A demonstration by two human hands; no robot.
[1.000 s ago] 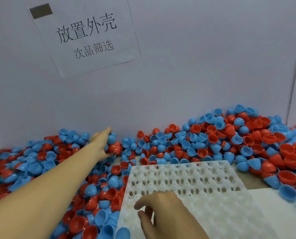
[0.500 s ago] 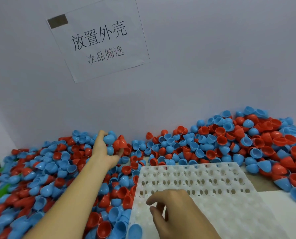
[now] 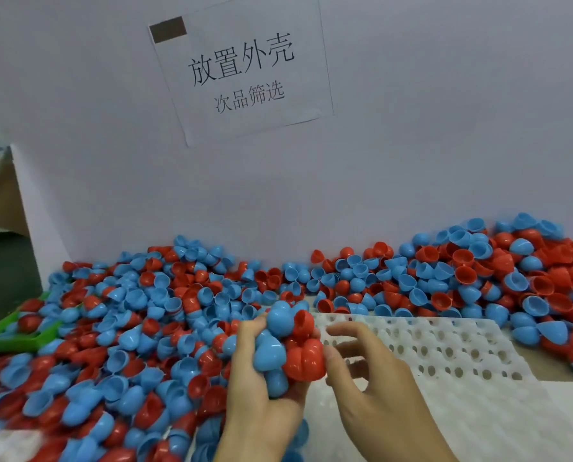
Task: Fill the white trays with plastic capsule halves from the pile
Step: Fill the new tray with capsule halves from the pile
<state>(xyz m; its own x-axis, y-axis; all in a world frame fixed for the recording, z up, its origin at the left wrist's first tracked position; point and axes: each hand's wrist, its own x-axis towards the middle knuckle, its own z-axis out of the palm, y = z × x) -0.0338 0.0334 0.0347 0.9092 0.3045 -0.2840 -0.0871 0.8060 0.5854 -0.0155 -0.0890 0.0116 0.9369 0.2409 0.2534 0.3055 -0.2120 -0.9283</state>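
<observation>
My left hand [image 3: 261, 388] cups a slippery handful of light halves [image 3: 288, 348] beside the tray [image 3: 445, 355]; right fingers [image 3: 351, 331] spread, ready to pinch a rim.

Soft, even, fairly bright light falls from above, with only faint shadows beneath the hands [image 3: 328, 378]. Small glare spots sit on the glossy capsule halves [image 3: 151, 311]. Lower left of the frame smears into blur; wide-angle bending tilts the wall sign [image 3: 241, 71].
</observation>
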